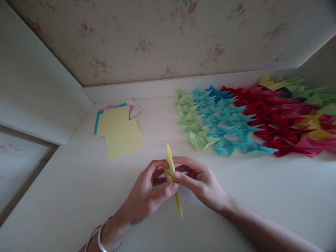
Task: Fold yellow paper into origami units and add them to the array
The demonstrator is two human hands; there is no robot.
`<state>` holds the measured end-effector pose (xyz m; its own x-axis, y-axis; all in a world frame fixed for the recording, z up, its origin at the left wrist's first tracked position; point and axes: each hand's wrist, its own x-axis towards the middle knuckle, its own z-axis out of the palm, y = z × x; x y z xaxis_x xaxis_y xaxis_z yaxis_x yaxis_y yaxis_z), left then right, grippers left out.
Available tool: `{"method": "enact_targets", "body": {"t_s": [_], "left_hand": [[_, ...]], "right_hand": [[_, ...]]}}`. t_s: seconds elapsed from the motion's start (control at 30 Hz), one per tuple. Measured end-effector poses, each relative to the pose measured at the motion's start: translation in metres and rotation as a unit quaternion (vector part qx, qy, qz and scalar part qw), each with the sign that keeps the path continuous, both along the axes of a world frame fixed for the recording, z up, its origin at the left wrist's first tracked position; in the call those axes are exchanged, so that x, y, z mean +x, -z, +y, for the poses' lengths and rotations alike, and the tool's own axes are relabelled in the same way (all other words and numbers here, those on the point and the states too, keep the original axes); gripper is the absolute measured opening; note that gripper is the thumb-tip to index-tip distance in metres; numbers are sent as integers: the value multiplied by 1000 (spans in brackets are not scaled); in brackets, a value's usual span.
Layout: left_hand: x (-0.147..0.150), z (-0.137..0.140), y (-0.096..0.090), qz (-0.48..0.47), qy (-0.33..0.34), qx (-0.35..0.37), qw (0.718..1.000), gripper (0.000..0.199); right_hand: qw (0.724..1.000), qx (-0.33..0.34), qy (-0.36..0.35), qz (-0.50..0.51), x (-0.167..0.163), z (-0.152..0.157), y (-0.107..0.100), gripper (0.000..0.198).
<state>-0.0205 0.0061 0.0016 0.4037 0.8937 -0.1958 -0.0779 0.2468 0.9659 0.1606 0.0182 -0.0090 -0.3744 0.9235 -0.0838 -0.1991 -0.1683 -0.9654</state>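
A yellow folded paper piece [169, 167], narrow with one pointed end up and another down, is held just above the white table. My left hand [152, 190] grips it from the left, thumb at its lower part and fingers around the far side. From the right, my right hand [198, 180] pinches its middle between thumb and fingers. Both hands are closed on the same paper. Part of its body is hidden behind the fingers. Bracelets [99, 234] circle the left wrist.
Loose yellow paper sheets [124, 136] lie at the back left over blue and pink ones. Rows of folded paper cranes fill the back right: light green [202, 140], turquoise [225, 145] and red [286, 140]. A flowered wall [154, 42] rises behind the white table [65, 196].
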Motion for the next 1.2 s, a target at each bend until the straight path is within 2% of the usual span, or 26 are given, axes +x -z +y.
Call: {"method": "enact_targets", "body": {"t_s": [0.13, 0.3, 0.6, 0.7, 0.83, 0.97, 1.07, 1.2], "left_hand": [[-1, 0, -5, -44, 20, -45, 998, 22], [-1, 0, -8, -26, 18, -43, 999, 26], [-3, 1, -3, -50, 28, -45, 997, 24], [-5, 1, -2, -56, 26, -38, 997, 22], [-8, 0, -2, -22, 1, 2, 1000, 25], [-6, -2, 0, 69, 3, 71, 995, 21], [-3, -2, 5, 110, 13, 103, 988, 17], [-3, 1, 17, 106, -17, 112, 988, 43]], "right_hand": [[999, -38, 10, 11, 0, 1, 1, 35], [998, -51, -18, 39, -2, 0, 1, 39], [993, -68, -36, 91, -1, -1, 1, 33], [996, -60, -22, 69, 2, -2, 3, 33], [999, 28, 24, -29, 6, -6, 8, 28], [987, 94, 69, -106, 4, -8, 13, 42], [987, 80, 64, -120, -1, -6, 13, 51], [992, 24, 61, -106, -6, -5, 13, 47]]}}
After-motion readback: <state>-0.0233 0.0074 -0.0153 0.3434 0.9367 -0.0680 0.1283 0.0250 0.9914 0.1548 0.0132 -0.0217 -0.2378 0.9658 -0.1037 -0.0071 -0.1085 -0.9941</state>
